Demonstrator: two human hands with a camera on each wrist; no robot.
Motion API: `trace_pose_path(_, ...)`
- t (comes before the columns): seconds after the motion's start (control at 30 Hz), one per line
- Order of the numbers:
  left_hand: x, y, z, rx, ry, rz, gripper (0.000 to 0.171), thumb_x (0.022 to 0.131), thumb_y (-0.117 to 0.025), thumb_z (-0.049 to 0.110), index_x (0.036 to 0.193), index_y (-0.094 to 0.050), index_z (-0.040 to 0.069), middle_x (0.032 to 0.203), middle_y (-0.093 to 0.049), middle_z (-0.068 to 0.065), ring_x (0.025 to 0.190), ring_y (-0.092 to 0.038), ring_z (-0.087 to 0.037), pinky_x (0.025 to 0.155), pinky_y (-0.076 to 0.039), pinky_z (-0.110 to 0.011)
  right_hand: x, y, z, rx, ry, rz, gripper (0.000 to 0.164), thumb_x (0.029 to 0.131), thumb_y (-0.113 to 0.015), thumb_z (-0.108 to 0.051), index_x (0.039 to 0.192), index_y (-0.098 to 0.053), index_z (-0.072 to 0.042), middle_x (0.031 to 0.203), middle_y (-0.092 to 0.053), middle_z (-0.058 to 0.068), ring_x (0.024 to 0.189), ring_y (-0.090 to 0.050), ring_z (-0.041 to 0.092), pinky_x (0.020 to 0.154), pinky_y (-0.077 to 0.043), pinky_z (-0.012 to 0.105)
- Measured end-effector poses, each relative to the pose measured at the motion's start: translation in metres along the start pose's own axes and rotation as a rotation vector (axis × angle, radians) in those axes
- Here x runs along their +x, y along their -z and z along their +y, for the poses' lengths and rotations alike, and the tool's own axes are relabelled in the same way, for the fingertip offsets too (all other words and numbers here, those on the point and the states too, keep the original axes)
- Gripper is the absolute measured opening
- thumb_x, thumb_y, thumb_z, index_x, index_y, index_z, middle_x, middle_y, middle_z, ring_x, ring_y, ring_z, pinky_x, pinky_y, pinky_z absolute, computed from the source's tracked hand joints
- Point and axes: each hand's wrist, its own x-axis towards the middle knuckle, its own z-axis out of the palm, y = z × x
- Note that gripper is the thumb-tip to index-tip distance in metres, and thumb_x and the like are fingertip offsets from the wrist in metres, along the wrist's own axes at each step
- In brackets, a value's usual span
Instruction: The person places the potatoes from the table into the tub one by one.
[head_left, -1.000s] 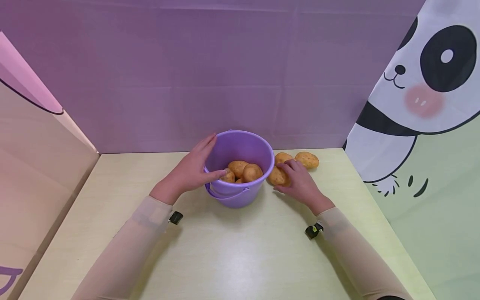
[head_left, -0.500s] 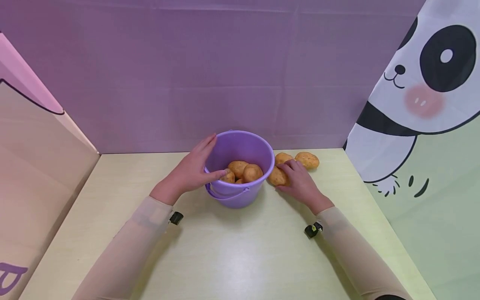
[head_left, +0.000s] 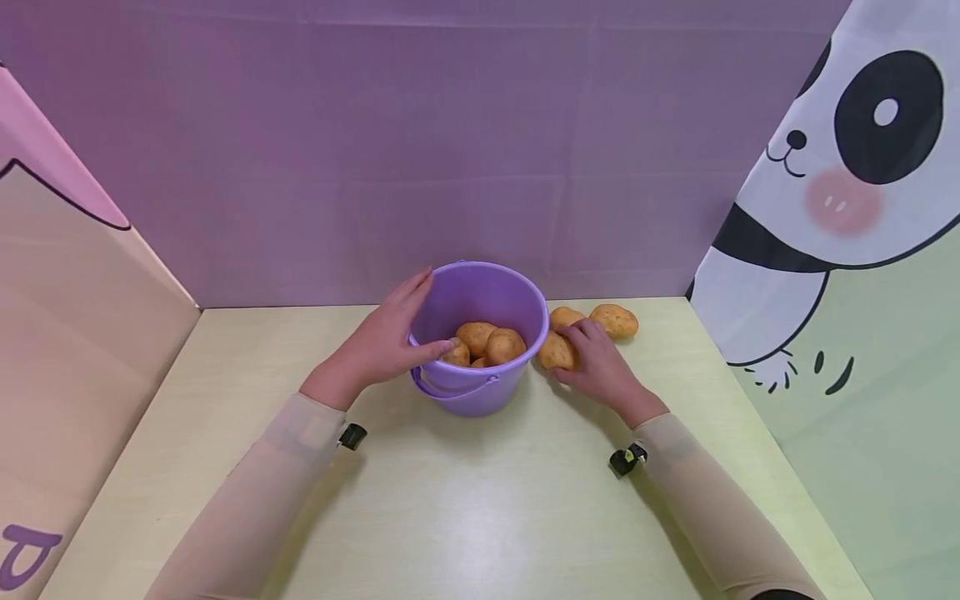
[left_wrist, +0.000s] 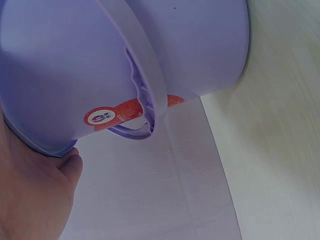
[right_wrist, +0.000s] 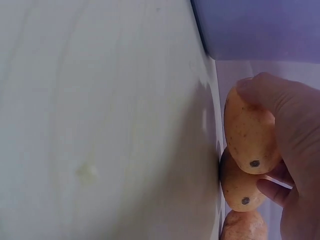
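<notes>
Right hand (head_left: 596,367) thumb has pulled in slightly vs 1 s ago; bucket (head_left: 480,293) and left hand (head_left: 382,340) unmoved. Right hand pinches near potato (head_left: 557,352) just right of the bucket; fingertips partly hidden, can't tell if it's off the desk (head_left: 465,508). 2 loose potatoes (head_left: 615,320) behind it, 1 partly covered. Left hand spread wide on the bucket rim, only part visible in left wrist view. Bucket potatoes (head_left: 506,345): 4 visible, 1 mostly buried.
</notes>
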Motion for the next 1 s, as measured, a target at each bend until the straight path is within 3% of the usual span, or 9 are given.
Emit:
trace_pose_path(0.47, 0.000, 0.000, 0.002, 0.003, -0.002, 0.005, 0.112, 0.098, -0.078, 0.055, 0.175, -0.019, 0.000, 0.185, -0.013, -0.011, 0.170, -0.013, -0.033, 0.134, -0.022, -0.059, -0.002, 0.010, -0.008, 0.074, -0.004, 0.034, 0.067, 0.090, -0.091, -0.021, 0.147, -0.064, 0.001, 0.134, -0.060, 0.018, 0.127, -0.053, 0.037, 0.109, -0.049, 0.058)
trace_pose_path(1.0, 0.003, 0.001, -0.002, 0.007, -0.009, 0.004, 0.113, 0.098, -0.075, 0.059, 0.176, -0.018, 0.001, 0.185, -0.012, -0.011, 0.170, -0.012, -0.034, 0.134, -0.022, -0.061, 0.000, 0.033, -0.015, 0.128, -0.012, 0.074, 0.065, 0.090, -0.088, -0.021, 0.145, -0.063, 0.004, 0.125, -0.059, 0.019, 0.116, -0.055, 0.036, 0.095, -0.049, 0.051)
